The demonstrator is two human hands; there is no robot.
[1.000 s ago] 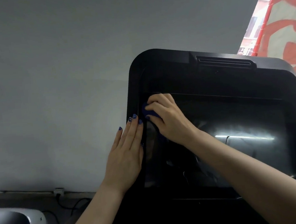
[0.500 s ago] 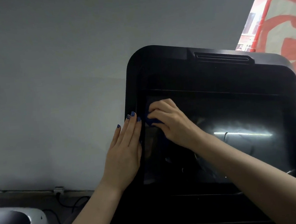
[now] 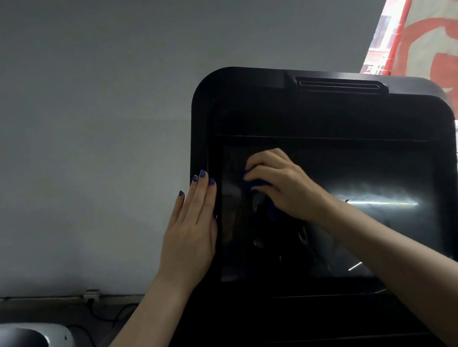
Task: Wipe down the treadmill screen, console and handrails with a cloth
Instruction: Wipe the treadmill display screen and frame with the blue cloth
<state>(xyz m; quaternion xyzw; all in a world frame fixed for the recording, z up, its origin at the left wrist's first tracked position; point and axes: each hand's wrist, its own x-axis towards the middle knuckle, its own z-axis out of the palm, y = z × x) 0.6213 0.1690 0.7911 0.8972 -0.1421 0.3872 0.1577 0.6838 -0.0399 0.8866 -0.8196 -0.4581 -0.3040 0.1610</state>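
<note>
Grey wall behind; right hand (image 3: 280, 183) rubs blue cloth (image 3: 258, 183) on screen (image 3: 374, 217), flat left hand (image 3: 194, 230) steadies console (image 3: 244, 104); next, wipe rightward

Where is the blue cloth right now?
In the head view the blue cloth is mostly hidden under the right hand, pressed on the upper left part of the treadmill screen, just right of the left hand on the frame.
</note>
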